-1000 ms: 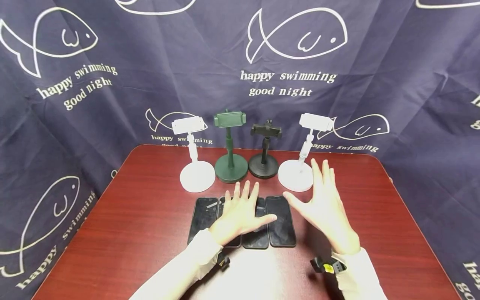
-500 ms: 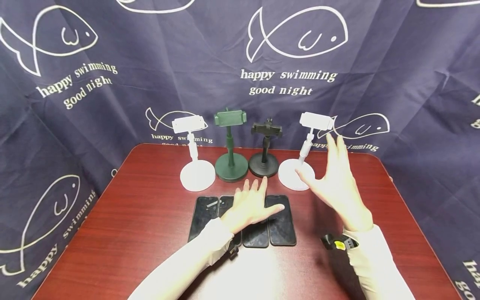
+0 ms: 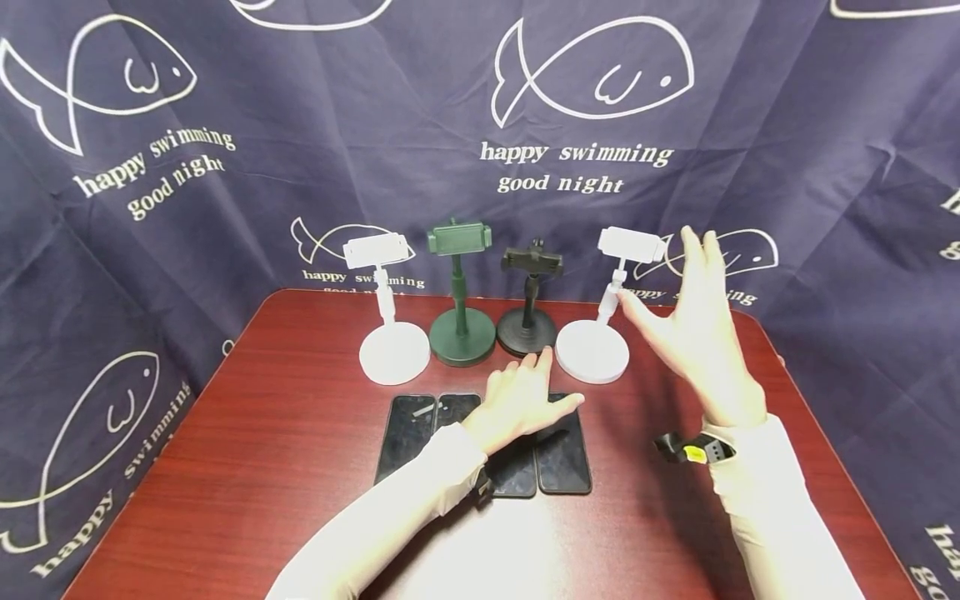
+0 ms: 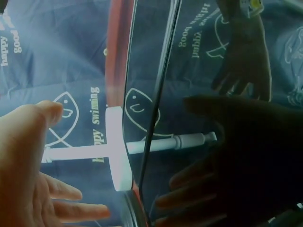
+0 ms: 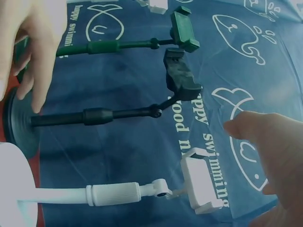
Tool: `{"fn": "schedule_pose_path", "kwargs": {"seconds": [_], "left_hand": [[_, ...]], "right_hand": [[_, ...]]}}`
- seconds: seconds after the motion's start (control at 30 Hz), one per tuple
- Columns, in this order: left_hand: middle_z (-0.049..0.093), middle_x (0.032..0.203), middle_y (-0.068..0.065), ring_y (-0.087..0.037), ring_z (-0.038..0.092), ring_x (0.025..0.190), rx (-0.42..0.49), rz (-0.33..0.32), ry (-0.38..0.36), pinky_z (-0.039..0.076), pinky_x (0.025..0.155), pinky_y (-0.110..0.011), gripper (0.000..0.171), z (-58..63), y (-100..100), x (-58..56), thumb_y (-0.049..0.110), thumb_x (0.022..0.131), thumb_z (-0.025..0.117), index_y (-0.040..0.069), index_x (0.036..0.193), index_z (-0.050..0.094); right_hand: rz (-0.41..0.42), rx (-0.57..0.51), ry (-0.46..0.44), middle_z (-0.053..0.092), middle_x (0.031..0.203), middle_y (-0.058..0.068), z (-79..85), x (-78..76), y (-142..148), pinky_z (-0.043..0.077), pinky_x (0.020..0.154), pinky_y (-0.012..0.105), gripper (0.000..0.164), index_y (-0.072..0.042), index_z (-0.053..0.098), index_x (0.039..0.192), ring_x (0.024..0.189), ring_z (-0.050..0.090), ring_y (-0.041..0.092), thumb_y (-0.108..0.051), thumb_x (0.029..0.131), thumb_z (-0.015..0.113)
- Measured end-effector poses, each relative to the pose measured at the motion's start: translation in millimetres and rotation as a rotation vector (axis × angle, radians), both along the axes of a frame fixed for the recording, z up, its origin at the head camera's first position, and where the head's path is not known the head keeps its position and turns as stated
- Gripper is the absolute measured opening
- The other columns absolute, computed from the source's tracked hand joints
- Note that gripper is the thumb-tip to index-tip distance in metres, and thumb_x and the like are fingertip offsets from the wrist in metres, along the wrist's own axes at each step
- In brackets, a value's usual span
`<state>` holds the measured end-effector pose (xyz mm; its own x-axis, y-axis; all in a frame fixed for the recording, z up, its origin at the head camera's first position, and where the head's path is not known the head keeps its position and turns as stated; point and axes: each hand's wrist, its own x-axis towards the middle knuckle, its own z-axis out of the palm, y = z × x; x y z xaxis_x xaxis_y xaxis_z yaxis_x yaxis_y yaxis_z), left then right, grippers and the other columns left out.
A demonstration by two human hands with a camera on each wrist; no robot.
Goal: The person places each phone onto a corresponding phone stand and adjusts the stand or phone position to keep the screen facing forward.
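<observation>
In the head view my left hand (image 3: 517,404) is over a row of dark smartphones (image 3: 566,458), fingers spread and holding nothing. Its fingertips point toward the base of a black phone stand (image 3: 527,333). My right hand (image 3: 701,346) is raised at the right, empty, thumb apart from the fingers, beside a white phone stand (image 3: 592,352). The right wrist view has that stand's white clamp (image 5: 200,184) just left of my right thumb (image 5: 251,125). In the left wrist view my left hand (image 4: 28,151) is mirrored in a phone's glossy screen (image 4: 189,61).
A green phone stand (image 3: 462,337) and another white one (image 3: 394,354) continue the row to the left along the back of the red-brown table (image 3: 247,467). Close behind hangs a dark blue curtain (image 3: 420,100) printed with fish. The phones lie side by side, flat.
My right hand has risen and moved forward and right, up to the clamp height of the right white stand. My left hand has slid right across the phones. Stands and phones stay put.
</observation>
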<state>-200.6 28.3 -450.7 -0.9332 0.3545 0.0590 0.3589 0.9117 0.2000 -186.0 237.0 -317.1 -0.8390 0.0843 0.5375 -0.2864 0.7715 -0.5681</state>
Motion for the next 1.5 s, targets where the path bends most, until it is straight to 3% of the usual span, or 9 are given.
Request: {"fn": "schedule_pose_path", "kwargs": {"seconds": [0.17, 0.43, 0.6, 0.77, 1.0, 1.23, 1.5], "left_hand": [[0.067, 0.130, -0.001, -0.026, 0.068, 0.114, 0.012, -0.007, 0.033, 0.055, 0.085, -0.047, 0.086, -1.6, 5.6, -5.3, 0.081, 0.088, 0.050, 0.020, 0.149, 0.048], [0.073, 0.114, -0.001, -0.024, 0.071, 0.107, 0.099, 0.023, 0.009, 0.055, 0.082, -0.048, 0.070, -2.1, 14.2, -22.3, 0.076, 0.083, 0.059, 0.020, 0.125, 0.065], [0.073, 0.112, 0.000, -0.024, 0.071, 0.107, 0.063, 0.036, -0.001, 0.054, 0.084, -0.048, 0.066, -4.1, 18.7, -30.2, 0.075, 0.086, 0.057, 0.018, 0.118, 0.068], [0.072, 0.113, 0.000, -0.025, 0.070, 0.105, 0.021, 0.018, 0.020, 0.054, 0.084, -0.047, 0.066, -6.4, 24.1, -34.5, 0.072, 0.088, 0.056, 0.017, 0.122, 0.067], [0.070, 0.126, 0.005, -0.027, 0.068, 0.110, 0.000, -0.041, 0.044, 0.052, 0.091, -0.047, 0.059, -9.9, 29.8, -34.4, 0.062, 0.088, 0.061, 0.021, 0.131, 0.065], [0.065, 0.136, 0.007, -0.032, 0.058, 0.128, -0.041, -0.072, 0.073, 0.045, 0.101, -0.052, 0.050, -12.8, 32.9, -32.3, 0.059, 0.092, 0.059, 0.032, 0.134, 0.065], [0.064, 0.138, 0.004, -0.031, 0.052, 0.135, -0.089, -0.118, 0.085, 0.037, 0.112, -0.061, 0.042, -17.0, 39.6, -26.2, 0.059, 0.098, 0.057, 0.033, 0.128, 0.070]], "right_hand": [[0.021, -0.059, 0.004, 0.025, 0.166, 0.025, 4.7, -9.3, 1.2, 0.016, 0.128, 0.053, 0.096, -0.006, 0.025, 0.162, 0.158, 0.018, 0.037, -0.032, 0.087, 0.079], [0.004, -0.071, -0.036, 0.032, 0.165, 0.022, 8.2, -17.4, 1.1, 0.022, 0.126, 0.053, 0.093, -0.006, 0.026, 0.162, 0.153, 0.030, 0.038, -0.033, 0.088, 0.076], [0.000, -0.065, -0.034, 0.035, 0.163, 0.022, 5.1, -21.7, 0.9, 0.025, 0.123, 0.056, 0.090, -0.006, 0.027, 0.161, 0.150, 0.034, 0.042, -0.030, 0.089, 0.074], [-0.002, -0.070, -0.038, 0.037, 0.162, 0.021, 3.5, -25.0, 1.1, 0.027, 0.122, 0.057, 0.088, -0.007, 0.028, 0.161, 0.149, 0.036, 0.042, -0.030, 0.090, 0.073], [-0.017, -0.127, -0.063, 0.048, 0.153, 0.025, 3.9, -31.8, -0.9, 0.041, 0.110, 0.060, 0.081, -0.008, 0.033, 0.159, 0.139, 0.047, 0.042, -0.029, 0.091, 0.072], [-0.040, -0.103, -0.013, 0.052, 0.148, 0.028, 1.1, -39.2, -1.2, 0.033, 0.116, 0.058, 0.076, -0.004, 0.038, 0.155, 0.138, 0.047, 0.045, -0.026, 0.091, 0.070], [-0.143, -0.129, -0.008, 0.066, 0.130, 0.027, -1.1, -46.0, 2.0, 0.042, 0.108, 0.056, 0.061, -0.009, 0.049, 0.150, 0.124, 0.060, 0.045, -0.031, 0.095, 0.063]]}}
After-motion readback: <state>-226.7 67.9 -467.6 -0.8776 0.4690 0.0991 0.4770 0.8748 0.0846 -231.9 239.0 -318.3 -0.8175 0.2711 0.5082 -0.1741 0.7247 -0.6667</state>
